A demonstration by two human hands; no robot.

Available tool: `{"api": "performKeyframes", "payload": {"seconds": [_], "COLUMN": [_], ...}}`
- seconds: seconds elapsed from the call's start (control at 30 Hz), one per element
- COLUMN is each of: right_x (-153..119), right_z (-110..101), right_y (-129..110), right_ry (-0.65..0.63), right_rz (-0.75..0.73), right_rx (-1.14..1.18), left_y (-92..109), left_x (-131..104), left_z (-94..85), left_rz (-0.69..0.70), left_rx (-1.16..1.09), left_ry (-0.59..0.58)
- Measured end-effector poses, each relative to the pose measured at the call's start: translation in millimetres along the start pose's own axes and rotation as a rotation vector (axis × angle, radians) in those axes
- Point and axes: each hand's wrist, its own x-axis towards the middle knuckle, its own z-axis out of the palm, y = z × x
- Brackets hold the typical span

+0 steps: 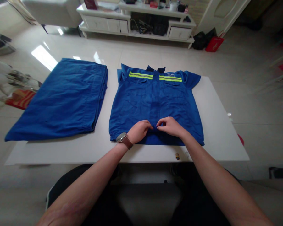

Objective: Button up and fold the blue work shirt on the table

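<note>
A blue work jacket (136,103) lies front side up, its collar at the far side and yellow-green reflective stripes across the chest. At the middle of its bottom hem, my left hand (139,130) pinches the cloth beside the front placket. My right hand (169,126) pinches the same hem just to the right, fingertips almost meeting the left ones. The hem between my fingers is slightly lifted. What exactly sits between the fingertips is too small to make out. A watch with a brown strap (126,142) is on my left wrist.
Folded blue trousers or similar cloth (61,97) lie on the left of the white table (217,125), overhanging its left edge. A small cartoon sticker (177,156) is near the front edge. Beyond the tiled floor stand a white cabinet (103,25) and a red bag (214,44).
</note>
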Motion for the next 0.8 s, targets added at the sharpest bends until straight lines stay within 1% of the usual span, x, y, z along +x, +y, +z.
{"api": "performKeyframes", "payload": {"seconds": [0.13, 0.23, 0.33, 0.5, 0.63, 0.8], "right_x": [1, 2, 3, 5, 4, 3], "right_z": [1, 4, 7, 11, 13, 14], "right_y": [5, 8, 11, 10, 8, 4], "right_ry": [-0.009, -0.03, -0.022, -0.002, 0.004, -0.024], "right_rz": [0.004, 0.011, -0.005, -0.051, -0.082, -0.077], "right_rx": [0.029, 0.039, 0.021, -0.006, 0.015, 0.055], "left_y": [-1, -1, -1, 1, 2, 2], "left_x": [2, 2, 2, 2, 2, 3], "left_z": [1.7, 3.8, 5.7, 6.2, 6.7, 8.1], "left_rz": [-0.019, -0.037, -0.073, -0.114, -0.141, -0.125], "left_rx": [-0.007, -0.046, -0.095, -0.166, -0.182, -0.174], "left_ry": [0.028, 0.071, 0.102, 0.11, 0.13, 0.114]}}
